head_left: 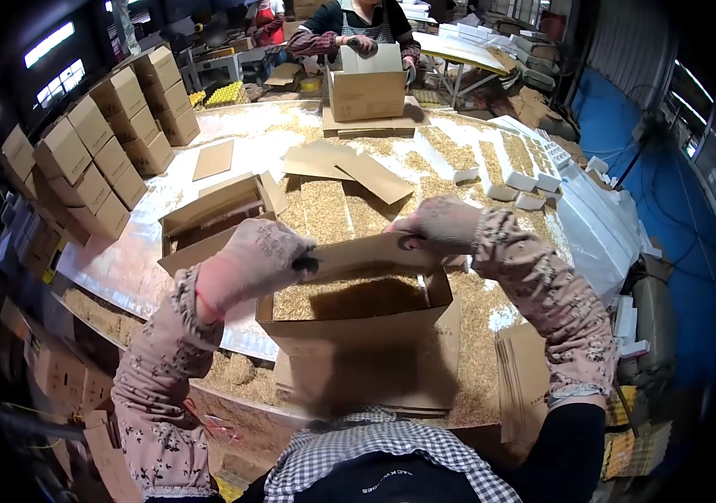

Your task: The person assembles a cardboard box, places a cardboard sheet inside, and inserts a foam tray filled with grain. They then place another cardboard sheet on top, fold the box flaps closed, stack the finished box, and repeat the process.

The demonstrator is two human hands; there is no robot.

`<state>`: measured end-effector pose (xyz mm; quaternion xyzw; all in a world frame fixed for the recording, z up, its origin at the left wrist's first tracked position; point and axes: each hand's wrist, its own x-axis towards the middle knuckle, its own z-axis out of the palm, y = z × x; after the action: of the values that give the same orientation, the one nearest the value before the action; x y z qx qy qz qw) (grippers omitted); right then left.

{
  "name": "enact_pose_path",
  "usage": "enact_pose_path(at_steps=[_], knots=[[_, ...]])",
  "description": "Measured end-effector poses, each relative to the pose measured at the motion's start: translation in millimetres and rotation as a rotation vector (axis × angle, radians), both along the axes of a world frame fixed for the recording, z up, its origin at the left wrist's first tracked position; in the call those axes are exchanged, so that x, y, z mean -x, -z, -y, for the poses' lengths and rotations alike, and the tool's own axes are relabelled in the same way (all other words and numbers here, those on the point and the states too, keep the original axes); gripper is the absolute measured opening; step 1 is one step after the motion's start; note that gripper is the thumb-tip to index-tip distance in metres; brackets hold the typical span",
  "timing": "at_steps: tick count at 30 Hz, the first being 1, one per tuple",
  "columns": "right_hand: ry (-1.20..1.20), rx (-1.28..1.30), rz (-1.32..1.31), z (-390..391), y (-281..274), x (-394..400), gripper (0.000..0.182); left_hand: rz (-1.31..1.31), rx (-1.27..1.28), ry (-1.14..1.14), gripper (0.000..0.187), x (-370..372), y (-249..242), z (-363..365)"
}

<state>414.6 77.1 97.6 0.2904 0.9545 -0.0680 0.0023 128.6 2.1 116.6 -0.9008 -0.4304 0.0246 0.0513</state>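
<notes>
In front of me is an open cardboard box (358, 334) with loose straw-coloured filling (291, 303) inside, which looks like husks or shavings. A cardboard flap (364, 256) rises along its far side. My left hand (259, 258), in a pale glove, pinches the flap's left end. At the right end my right hand (442, 225), also gloved, has its fingers closed on the same flap. Whether the flap is joined to the box is hidden. Under the box lie flat cardboard sheets (425, 373). A second open box (215, 216) stands just beyond my left hand.
Stacked closed cartons (89, 168) line the table's left side. Loose cardboard pieces (374, 176) lie ahead on scattered filling. White foam trays (500, 168) sit at the far right. Across the table a co-worker's hands hold another carton (366, 94). Folded cardboard (521, 377) leans at near right.
</notes>
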Motion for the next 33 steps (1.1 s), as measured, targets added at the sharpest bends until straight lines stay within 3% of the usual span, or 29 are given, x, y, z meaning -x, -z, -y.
enact_pose_path(at_steps=[3,6,10,12,13,14,16,17,18,19,21,24,26,30,32,33], knots=[[0.04,-0.112,0.155,-7,9,23,0.014,0.024,-0.142,-0.084,0.014,17,30,-20],[-0.011,-0.237,0.165,-14,31,34,0.023,-0.016,-0.187,-0.193,0.012,23,49,-29],[-0.048,-0.241,0.13,-35,58,48,0.016,-0.067,-0.16,-0.254,0.008,24,83,-33],[-0.041,-0.228,0.131,-49,63,53,0.015,0.326,-0.306,-0.256,0.009,34,100,-44],[-0.036,-0.228,0.1,-55,63,52,0.015,0.359,-0.025,-0.338,0.026,41,101,-51],[-0.032,-0.224,0.07,-60,66,51,0.015,0.357,-0.028,-0.335,0.026,42,107,-53],[-0.011,-0.189,0.093,-64,59,51,0.014,0.584,-0.166,-0.347,0.052,33,106,-36],[-0.026,-0.168,0.09,-66,55,49,0.015,0.608,-0.243,-0.378,0.074,29,109,-25],[-0.041,-0.147,0.087,-68,50,48,0.015,0.729,-0.284,-0.347,0.079,23,117,-10],[-0.046,-0.128,0.113,-66,46,49,0.017,0.69,-0.387,-0.277,0.084,16,122,7],[-0.06,-0.112,0.127,-64,43,53,0.018,0.67,-0.48,-0.351,0.089,2,145,38],[-0.034,-0.066,0.21,-58,26,64,0.019,0.694,-0.572,-0.188,0.079,-20,149,84],[-0.033,-0.035,0.274,-58,18,69,0.018,0.754,-0.521,-0.189,0.067,-21,179,106],[-0.166,-0.127,0.229,-35,22,67,0.014,0.713,-0.358,-0.217,0.046,-18,166,116],[-0.115,-0.058,0.322,-55,27,70,0.016,0.74,-0.366,-0.091,0.044,-14,176,114],[-0.07,0.095,0.287,-72,27,71,0.017,0.741,-0.364,-0.088,0.044,-14,174,115]])
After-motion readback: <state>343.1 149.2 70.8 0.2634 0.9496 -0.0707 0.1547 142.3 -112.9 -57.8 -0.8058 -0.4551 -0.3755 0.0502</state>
